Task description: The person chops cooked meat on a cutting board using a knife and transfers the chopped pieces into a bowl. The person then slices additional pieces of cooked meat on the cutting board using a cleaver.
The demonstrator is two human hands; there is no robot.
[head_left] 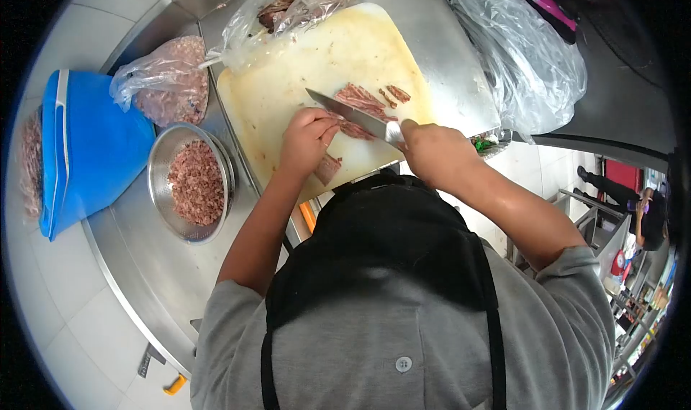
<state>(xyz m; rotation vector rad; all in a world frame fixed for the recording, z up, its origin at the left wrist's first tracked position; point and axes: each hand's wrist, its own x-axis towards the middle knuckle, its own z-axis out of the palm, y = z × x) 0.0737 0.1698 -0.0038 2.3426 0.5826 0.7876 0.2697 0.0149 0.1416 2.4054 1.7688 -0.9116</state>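
In my right hand (435, 149) is the handle of a large kitchen knife (353, 115), its blade slanting up and left across the meat. My left hand (311, 138) presses with curled fingers on a piece of reddish-brown meat (355, 129) beside the blade. Sliced strips of meat (362, 98) lie just beyond the knife, with smaller bits (398, 93) to their right. Another chunk of meat (328, 168) rests below my left hand. All of this is on a worn, yellowed cutting board (266, 93).
Left of the board stand a metal colander (160, 198) of chopped meat, a plastic bag of chopped meat (176, 79) and a blue container (97, 144). A bag with darker meat (277, 14) touches the board's far edge. Clear plastic bags (522, 57) lie right. Another person (651, 219) is far right.
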